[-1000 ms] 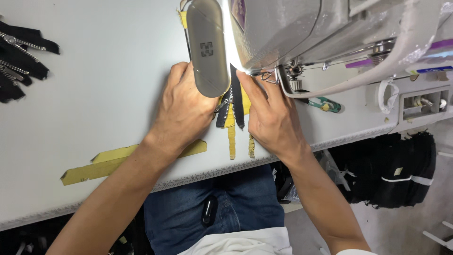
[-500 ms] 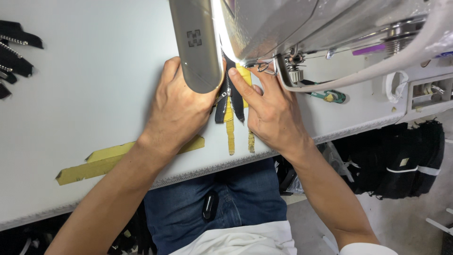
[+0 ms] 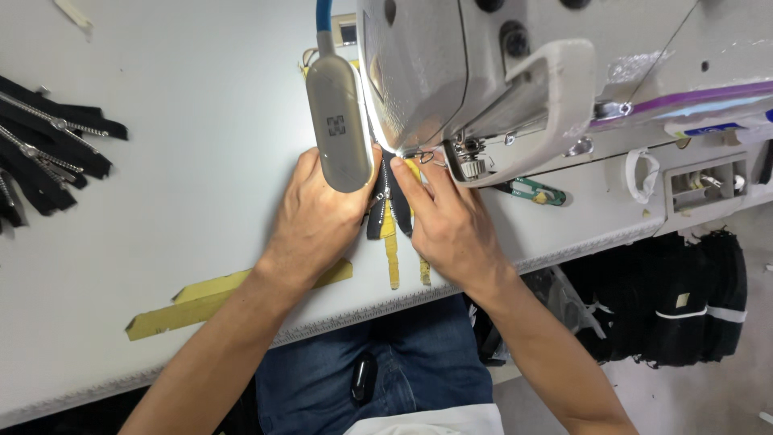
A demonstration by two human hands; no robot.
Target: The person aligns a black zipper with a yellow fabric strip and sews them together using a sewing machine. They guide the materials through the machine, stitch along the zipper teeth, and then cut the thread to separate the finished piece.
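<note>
That black zipper (image 3: pixel 382 201) under the sewing machine head (image 3: pixel 483 80) looks light and floppy, so your left hand (image 3: pixel 318 221) and right hand (image 3: pixel 447 225), fingers flat, should pin its tape edges.

The lamp (image 3: pixel 340 121) covers the left hand's (image 3: pixel 318 221) fingertips, and the zipper's (image 3: pixel 380 201) top end vanishes under the sewing machine (image 3: pixel 499 72).

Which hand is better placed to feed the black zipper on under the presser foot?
Right, probably. The right hand has fingertips pressing the black zipper beside the sewing machine foot area. The left hand lies flat beside the zipper, partly hidden under the grey lamp.
</note>
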